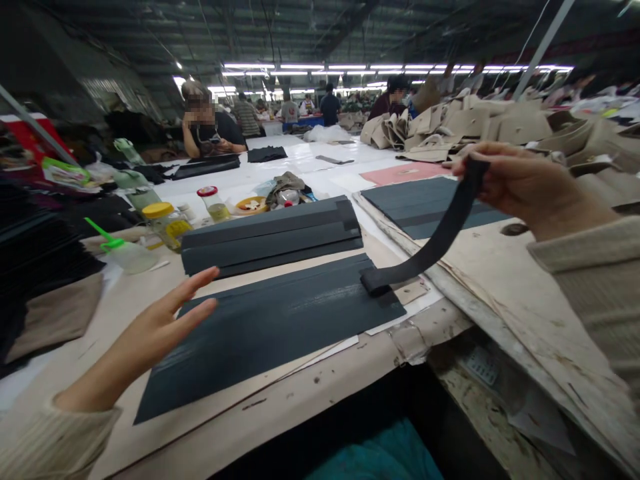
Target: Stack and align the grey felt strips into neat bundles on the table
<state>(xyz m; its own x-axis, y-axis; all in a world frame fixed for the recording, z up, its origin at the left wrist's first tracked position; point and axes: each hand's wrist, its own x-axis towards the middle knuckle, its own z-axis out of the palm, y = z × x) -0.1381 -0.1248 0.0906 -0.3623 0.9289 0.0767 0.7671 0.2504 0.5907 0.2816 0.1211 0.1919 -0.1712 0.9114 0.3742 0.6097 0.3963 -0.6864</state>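
My right hand (525, 183) pinches one end of a dark strip (440, 237) and holds it up at the right. The strip curves down, and its folded lower end rests on the right part of a flat dark blue-green panel (280, 327). A glossy streak shows on that panel. My left hand (160, 327) is over the panel's left end, thumb and fingers apart, holding nothing. Just behind lie stacked dark panels (270, 237) with strips along them. Another dark panel (425, 200) lies to the right, partly behind the strip.
Beyond the panels stand a yellow-lidded jar (167, 223), a red-lidded jar (213, 203) and a squeeze bottle with a green nozzle (127, 253). Beige bag pieces (470, 123) are heaped at the back right. A person (213, 130) sits across the table.
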